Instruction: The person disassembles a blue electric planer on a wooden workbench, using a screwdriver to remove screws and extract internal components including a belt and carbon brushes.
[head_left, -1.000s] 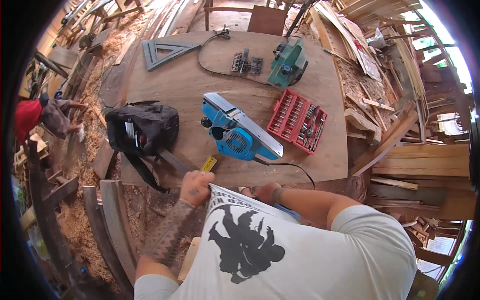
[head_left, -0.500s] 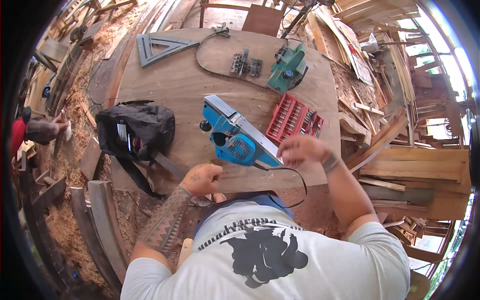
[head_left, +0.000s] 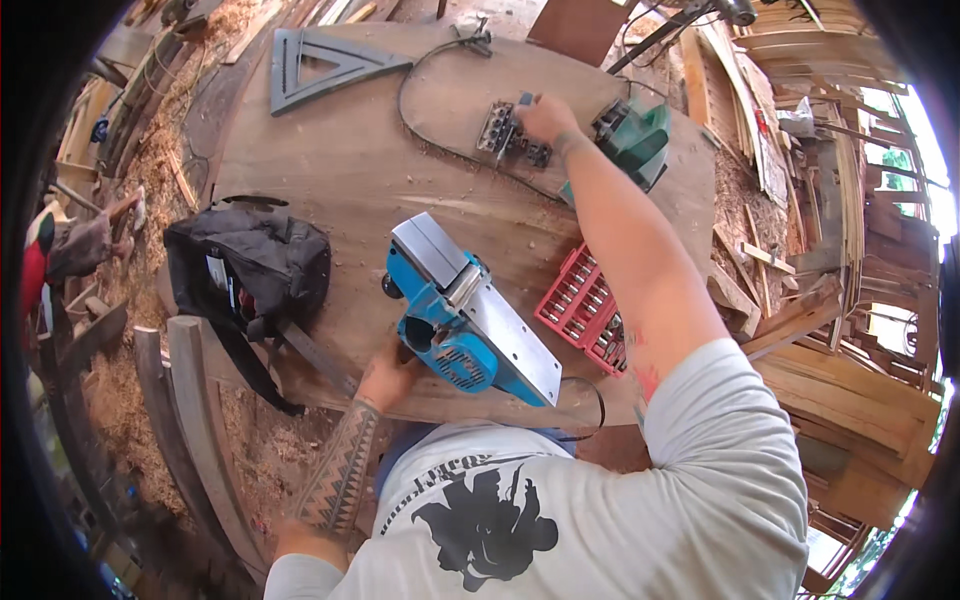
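My right hand (head_left: 543,122) reaches to two small dark metal part sets (head_left: 495,127), fingers closed on a grey metal piece (head_left: 525,102), beside the green electric planer (head_left: 632,143). My left hand (head_left: 388,372) is low against the blue electric planer (head_left: 450,330), its fingers mostly hidden behind the tool's body. The blue planer lies with its flat metal sole up and a cord trailing. A red socket set case (head_left: 580,307) is open to its right, partly behind my right arm. A black bag (head_left: 265,260) with a strap lies left of the planer.
A grey triangular square (head_left: 320,90) and a black cable lie at the back of the plywood table (head_left: 340,180). Another person (head_left: 75,250) is at the far left among wood shavings. Stacked boards (head_left: 840,400) and offcuts surround the table.
My right hand has moved from near my shirt up and forward to the metal parts. My left hand has let go of the shirt and moved to the blue planer. The view has shifted slightly.
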